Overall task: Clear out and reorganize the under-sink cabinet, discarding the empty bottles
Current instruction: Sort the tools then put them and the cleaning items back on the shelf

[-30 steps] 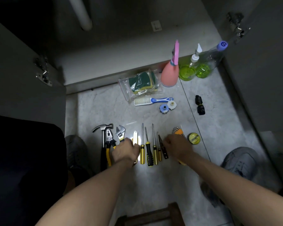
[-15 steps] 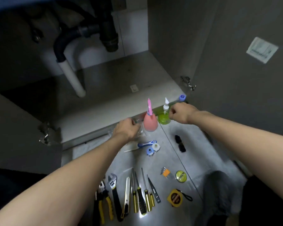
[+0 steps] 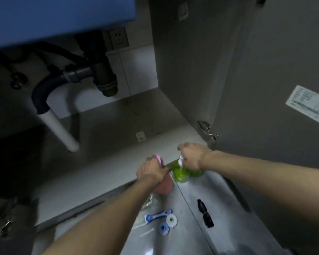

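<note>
**Lighting and picture quality, head view**

Dim overall, cool grey cast. Brightest zones: the floor tiles (image 3: 215, 205) with a soft sheen, and the white back wall (image 3: 136, 70). Cabinet interior (image 3: 17, 153) left falls to near black. White pipe (image 3: 59, 129) casts a shadow rightward. Motion blur throughout, strongest lower left. Wide-angle bending at edges.

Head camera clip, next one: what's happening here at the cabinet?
A person crouches at the open under-sink cabinet, whose floor shows only the drain pipe. The left hand grips the neck of a pink spray bottle; the right hand grips the top of a clear pump bottle of green liquid. Both bottles appear to be at the cabinet's front edge on the tiled floor. A blue-and-white brush, two small tape rolls and a black fitting lie nearer the camera.
</note>
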A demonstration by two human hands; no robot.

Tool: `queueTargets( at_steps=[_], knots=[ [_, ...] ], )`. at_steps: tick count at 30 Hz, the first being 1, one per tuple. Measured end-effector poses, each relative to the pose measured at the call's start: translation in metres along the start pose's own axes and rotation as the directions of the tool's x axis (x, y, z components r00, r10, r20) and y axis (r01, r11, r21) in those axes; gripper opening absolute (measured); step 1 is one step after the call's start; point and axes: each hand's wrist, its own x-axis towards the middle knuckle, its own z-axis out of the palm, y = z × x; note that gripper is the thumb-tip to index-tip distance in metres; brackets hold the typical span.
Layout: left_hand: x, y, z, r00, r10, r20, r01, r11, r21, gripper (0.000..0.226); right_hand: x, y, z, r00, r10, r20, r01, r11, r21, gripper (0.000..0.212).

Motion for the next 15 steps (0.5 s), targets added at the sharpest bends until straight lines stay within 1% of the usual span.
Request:
queueTargets(
  at_steps=[2,4,6,9,12,15],
  knots=[
    [0.011,-0.001,0.015,1.000,-0.019,-0.011,0.019,1.000,0.007,0.041,0.013,0.000,0.022,1.000,-0.017,-0.006,0.016,1.000,-0.022,0.047],
    [0.018,-0.003,0.025,0.999,-0.030,-0.019,0.030,0.999,0.013,0.037,0.021,0.002,0.037,0.999,-0.044,-0.018,0.042,0.996,-0.079,0.050],
    [0.021,-0.003,0.032,0.999,-0.051,-0.019,0.051,0.999,0.018,0.036,0.027,0.003,0.046,0.999,-0.036,-0.022,0.033,0.993,-0.115,0.049],
    [0.027,-0.002,0.036,0.997,-0.070,-0.029,0.070,0.998,-0.002,0.031,0.036,0.001,0.054,0.999,0.011,-0.036,-0.014,0.996,-0.093,0.047],
    [0.032,-0.003,0.037,0.997,-0.077,-0.024,0.077,0.997,-0.010,0.028,0.047,-0.001,0.055,0.998,0.012,-0.054,-0.015,0.999,-0.047,0.041],
    [0.034,-0.004,0.039,0.996,-0.094,-0.007,0.093,0.995,-0.027,0.027,0.055,0.003,0.051,1.000,0.018,0.006,-0.018,1.000,-0.020,0.036]
  ],
)
